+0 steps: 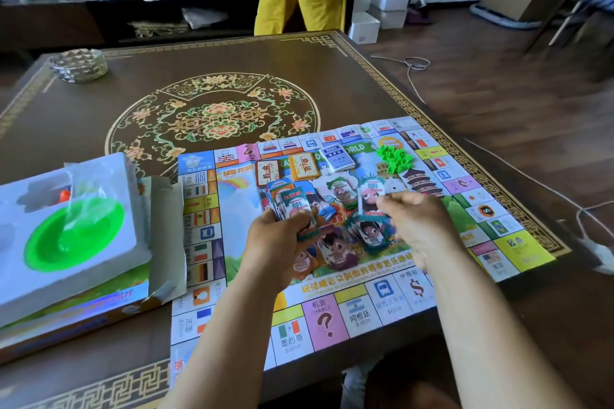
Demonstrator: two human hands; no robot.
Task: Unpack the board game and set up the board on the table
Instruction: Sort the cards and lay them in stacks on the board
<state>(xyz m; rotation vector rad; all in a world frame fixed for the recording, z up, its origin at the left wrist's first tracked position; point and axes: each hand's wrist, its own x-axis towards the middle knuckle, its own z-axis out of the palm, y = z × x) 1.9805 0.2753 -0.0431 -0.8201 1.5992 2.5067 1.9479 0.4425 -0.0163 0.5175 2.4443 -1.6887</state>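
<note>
L hand [282, 236] fingers grip "100" notes [292, 204]; R hand [418, 219] pinches one "100" note [372, 192]; board [325, 312] reads "CHANCE".

The flat, brightly printed paper game board [332, 302] carries most of the legible print. Along its near edge a pink square reads "机会 CHANCE" over a large question mark; beside it a square with a blue-and-white flag reads "阿根廷 $1000", and the green-white-red flag square reads "墨西哥 $1000". A large "$" sign stands further right. Near the far edge, the letters "WORLD" show on the green banner. The fanned wad of small paper play notes [292, 206] in the left-hand grip shows "100".
</note>
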